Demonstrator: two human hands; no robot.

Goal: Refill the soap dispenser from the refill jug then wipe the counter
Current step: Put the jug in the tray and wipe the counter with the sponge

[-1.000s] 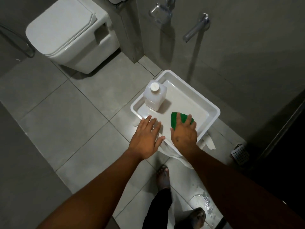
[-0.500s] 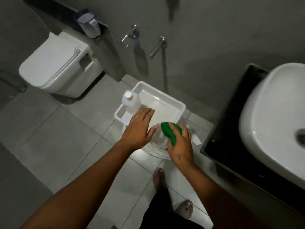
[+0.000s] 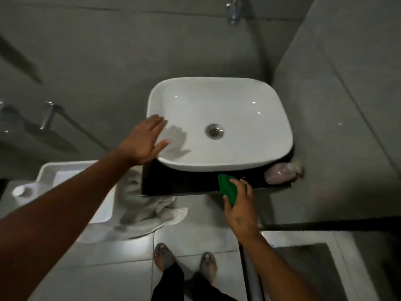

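Note:
My right hand [image 3: 239,210] grips a green sponge [image 3: 227,189] and holds it at the front edge of the black counter [image 3: 180,181] below the white basin [image 3: 219,122]. My left hand [image 3: 144,141] is open with fingers spread, hovering at the basin's left rim. The white refill jug [image 3: 22,192] with its round cap stands at the left edge of view, beside the white tray [image 3: 65,170] on the floor, partly hidden by my left arm.
A crumpled white cloth [image 3: 147,209] lies on the floor tiles between tray and counter. A pale pinkish bag [image 3: 281,173] sits on the counter's right corner by the wall. A tap [image 3: 233,9] is above the basin. My feet stand below.
The view swung right from the floor tray to the basin. My right hand carried the green sponge up to the counter's front edge; my left hand left the tray and rose to the basin rim.

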